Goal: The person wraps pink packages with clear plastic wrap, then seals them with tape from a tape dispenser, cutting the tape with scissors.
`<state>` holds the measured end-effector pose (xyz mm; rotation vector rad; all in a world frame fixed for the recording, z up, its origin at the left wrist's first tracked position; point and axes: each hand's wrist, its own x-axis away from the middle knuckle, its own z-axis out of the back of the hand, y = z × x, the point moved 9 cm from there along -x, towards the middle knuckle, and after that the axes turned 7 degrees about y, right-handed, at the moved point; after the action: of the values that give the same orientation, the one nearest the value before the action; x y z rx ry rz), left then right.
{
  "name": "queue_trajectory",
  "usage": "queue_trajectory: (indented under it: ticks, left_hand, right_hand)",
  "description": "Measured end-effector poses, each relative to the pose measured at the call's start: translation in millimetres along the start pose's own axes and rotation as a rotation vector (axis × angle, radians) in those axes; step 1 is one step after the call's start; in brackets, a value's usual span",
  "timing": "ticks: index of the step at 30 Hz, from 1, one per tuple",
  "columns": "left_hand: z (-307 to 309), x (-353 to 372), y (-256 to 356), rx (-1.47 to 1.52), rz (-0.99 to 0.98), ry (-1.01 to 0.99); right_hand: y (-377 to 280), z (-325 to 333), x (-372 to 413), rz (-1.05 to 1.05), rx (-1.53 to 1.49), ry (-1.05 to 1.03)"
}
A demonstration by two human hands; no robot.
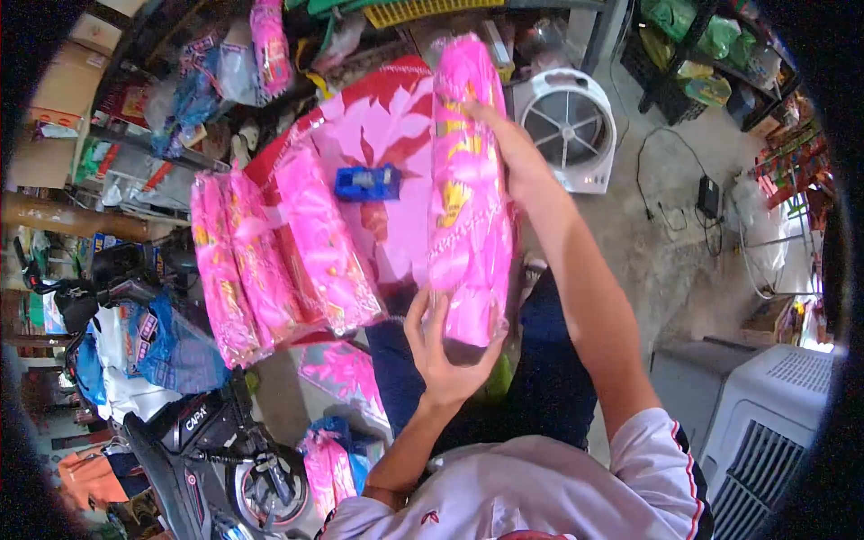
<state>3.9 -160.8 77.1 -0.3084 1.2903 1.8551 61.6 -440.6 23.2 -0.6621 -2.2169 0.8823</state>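
Observation:
A long pink package point(468, 207) in clear, shiny wrap with yellow print stands lengthwise between my hands. My left hand point(447, 355) cups its near end, thumb on one side and fingers on the other. Farther up, my right hand point(504, 139) grips its right side near the far end; some of those fingers are hidden behind it. Left of it, a small blue plastic tool point(367, 183) lies on the red and pink leaf-patterned surface point(396, 117). Similar pink packages lie side by side at the left, among them one nearest the blue tool point(326, 238).
A white round-grilled fan point(569, 130) stands beyond my right forearm. A grey slatted appliance point(765, 441) is at lower right, and a black motorbike point(207, 450) at lower left. Cables and a black adapter point(709, 196) lie on the floor. Cluttered shelves point(153, 144) line the left.

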Motion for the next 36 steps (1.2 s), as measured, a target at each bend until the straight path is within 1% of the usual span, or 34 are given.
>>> queue_trajectory:
  ticks: [2,6,9,12,15,18,22,25,33,36]
  left_hand:
    - [2.0,4.2,3.2,0.063,-0.064,0.019]
    - [4.4,16.0,0.0,0.112,-0.05,0.005]
    - [5.0,16.8,0.3,0.148,0.002,0.01]
    - [5.6,8.3,7.3,-0.002,0.024,-0.069]
    - [2.6,2.1,8.8,-0.018,0.02,-0.134]
    - [0.5,2.2,6.4,0.006,0.07,-0.166]
    - [-0.5,1.5,7.1,0.012,0.055,-0.159]
    - [-1.2,3.7,6.6,0.019,0.032,-0.145]
    - [-2.8,5.8,6.9,0.0,0.018,-0.163]
    - [-2.7,15.9,-9.9,0.255,0.118,-0.062]
  right_hand:
    - [4.4,0.9,-6.0,-0.034,-0.006,-0.045]
    - [7.9,-1.5,-6.1,-0.067,0.004,-0.093]
    - [6.0,-4.8,-3.8,-0.02,0.028,-0.105]
    - [9.1,-8.5,-2.9,-0.01,0.07,-0.113]
    - [12.4,-13.3,-1.4,-0.021,0.08,-0.146]
    - [12.5,-18.1,1.0,-0.008,0.096,-0.155]
    - [7.7,-20.7,7.1,0.037,0.111,-0.148]
    - [6.9,-19.5,11.6,0.029,0.128,-0.118]
    - [8.8,-18.7,5.8,0.03,0.124,-0.145]
    - [11.1,-18.3,1.2,-0.004,0.064,-0.195]
